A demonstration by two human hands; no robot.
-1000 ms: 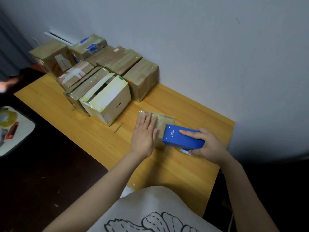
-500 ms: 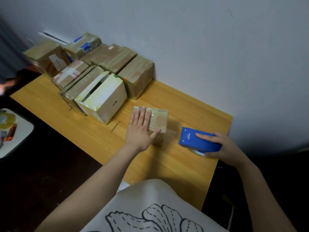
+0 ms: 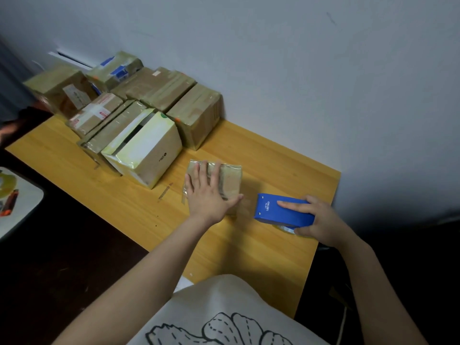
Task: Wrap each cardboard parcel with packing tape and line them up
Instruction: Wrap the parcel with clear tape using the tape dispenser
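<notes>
So the small parcel (image 3: 230, 179) is lying flat on the bench (image 3: 261, 257), and my left hand (image 3: 206, 195) is resting on top of it, palm down and fingers straight, pressing rather than gripping. Just right of the parcel, apart from it, my right hand (image 3: 323, 220) is wrapped around the blue tape dispenser (image 3: 272, 215), with the index finger laid along its top.

Here's what worries me:

- I can't tell whether a strip of tape runs from the dispenser back to the parcel, because clear tape vanishes against the wood. If one does and I pull away, a flat palm won't stop a light parcel from sliding or spinning toward the dispenser.
- Loose tape could drop and stick to the bench right of the parcel. Peeling it off would wrinkle it.
- The parcel already looks shiny and a bit crinkled. Another sloppy pass could trap folds or catch my thumb, which sits at the parcel's near right edge.

Beyond the parcel, up and to the left, are the pale box (image 3: 149, 150) and the taped parcels (image 3: 159, 88), packed close together. Shoving this one in carelessly could knock that row out of line.
</notes>
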